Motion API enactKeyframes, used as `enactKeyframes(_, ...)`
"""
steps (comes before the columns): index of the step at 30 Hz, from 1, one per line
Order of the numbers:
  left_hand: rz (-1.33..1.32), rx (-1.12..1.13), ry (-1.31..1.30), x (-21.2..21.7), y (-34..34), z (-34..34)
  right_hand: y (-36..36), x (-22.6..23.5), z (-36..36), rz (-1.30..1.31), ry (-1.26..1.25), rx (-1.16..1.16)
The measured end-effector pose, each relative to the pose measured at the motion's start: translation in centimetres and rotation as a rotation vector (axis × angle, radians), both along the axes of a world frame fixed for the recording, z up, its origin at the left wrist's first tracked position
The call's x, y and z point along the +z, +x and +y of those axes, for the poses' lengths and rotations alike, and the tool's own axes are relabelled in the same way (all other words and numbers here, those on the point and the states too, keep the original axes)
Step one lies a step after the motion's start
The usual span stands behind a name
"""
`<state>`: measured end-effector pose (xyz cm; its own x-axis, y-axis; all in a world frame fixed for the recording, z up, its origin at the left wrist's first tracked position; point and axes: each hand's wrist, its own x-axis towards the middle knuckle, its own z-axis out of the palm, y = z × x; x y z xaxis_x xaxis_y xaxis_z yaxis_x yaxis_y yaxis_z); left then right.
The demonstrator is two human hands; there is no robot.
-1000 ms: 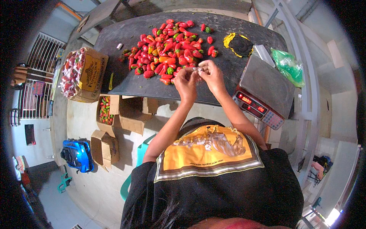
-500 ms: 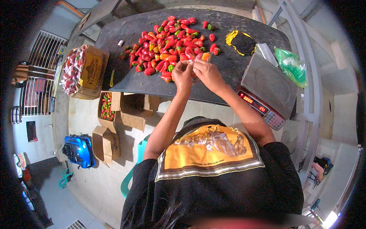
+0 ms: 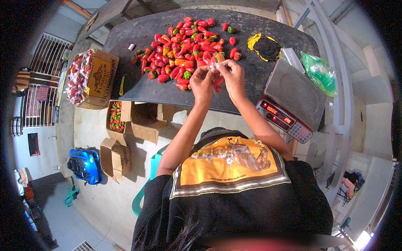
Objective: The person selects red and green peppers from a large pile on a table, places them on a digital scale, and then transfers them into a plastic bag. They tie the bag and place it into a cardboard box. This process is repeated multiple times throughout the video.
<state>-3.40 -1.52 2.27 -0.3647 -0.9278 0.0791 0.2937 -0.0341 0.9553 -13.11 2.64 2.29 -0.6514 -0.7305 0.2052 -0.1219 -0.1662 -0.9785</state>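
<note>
A clear plastic bag with red and orange peppers [image 3: 217, 83] inside is held over the near edge of the pepper pile, and parts of it show above and below my fingers. My left hand [image 3: 202, 85] pinches its gathered plastic from the left. From the other side my right hand [image 3: 233, 79] pinches the same twisted part, close to the left fingertips. Whether the plastic is knotted I cannot tell. Just beyond my hands spreads a heap of loose peppers [image 3: 180, 49], mostly red with some orange and green, on the dark table [image 3: 146, 93].
A digital scale [image 3: 293, 94] stands right, beside a green plastic bag [image 3: 319, 73] and a black-and-yellow cloth-like item [image 3: 266, 47]. At left, a carton [image 3: 102, 79] holds bagged peppers. Below are a carton of peppers [image 3: 117, 117], open cartons [image 3: 115, 159] and a blue bag [image 3: 85, 166].
My hands have drawn slightly apart, the right one turning more upright. More of the pepper bag shows between and below them. The heap looks unchanged.
</note>
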Motion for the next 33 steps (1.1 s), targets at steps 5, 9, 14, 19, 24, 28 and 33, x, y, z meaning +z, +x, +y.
enactKeyframes(5, 0.088, 0.037, 0.017, 1.7, 0.0, 0.2, 1.3, 2.8, -0.1, -0.061, -0.090, 0.003)
enactKeyframes(9, 0.039, 0.039, -0.016, 2.4, 0.0, 0.3, 1.2, 2.8, -1.0, 0.062, -0.163, -0.115)
enactKeyframes(14, -0.073, 0.042, -0.285, 2.9, 0.4, 0.9, 1.1, 4.4, -1.5, 0.168, -0.158, -0.160)
enactKeyframes(19, -0.147, 0.078, -0.397, 3.5, 0.6, 1.3, 1.0, 3.6, -1.8, 0.300, -0.062, -0.075)
enactKeyframes(24, -0.311, 0.085, -0.484, 2.9, 1.8, 2.0, 0.7, 2.1, -1.4, 0.335, -0.060, -0.020)
enactKeyframes(28, -0.397, 0.079, -0.540, 1.0, 3.2, 2.6, 1.5, -0.5, 0.6, 0.414, 0.057, -0.063)
enactKeyframes(33, -0.474, 0.062, -0.523, -0.6, 3.6, 2.2, 2.3, -2.2, 3.1, 0.286, 0.146, 0.027)
